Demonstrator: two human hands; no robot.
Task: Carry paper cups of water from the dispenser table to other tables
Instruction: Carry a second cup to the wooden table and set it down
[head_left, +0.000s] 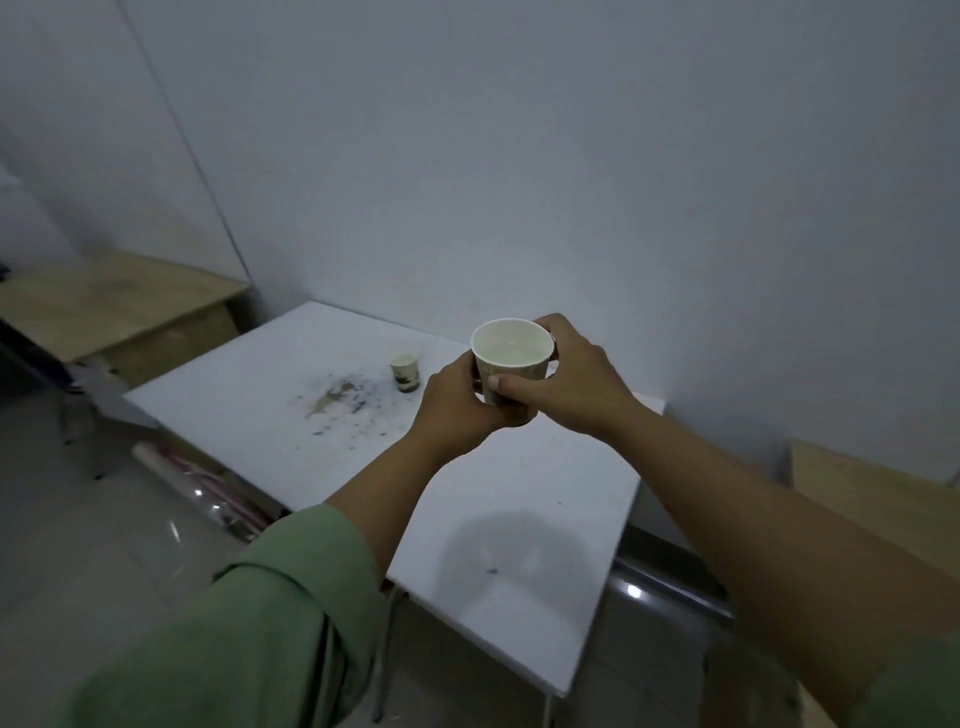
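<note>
A paper cup filled with water is held upright in the air above a white table. My left hand grips its lower left side, and my right hand wraps round its right side with the thumb across the front. A second, smaller-looking paper cup with a dark printed pattern stands on the table farther back, to the left of the held cup.
A patch of dark stains marks the table left of the standing cup. A wooden desk stands at the far left, another wooden surface at the right. Rolled plastic lies on the floor. The wall is close behind.
</note>
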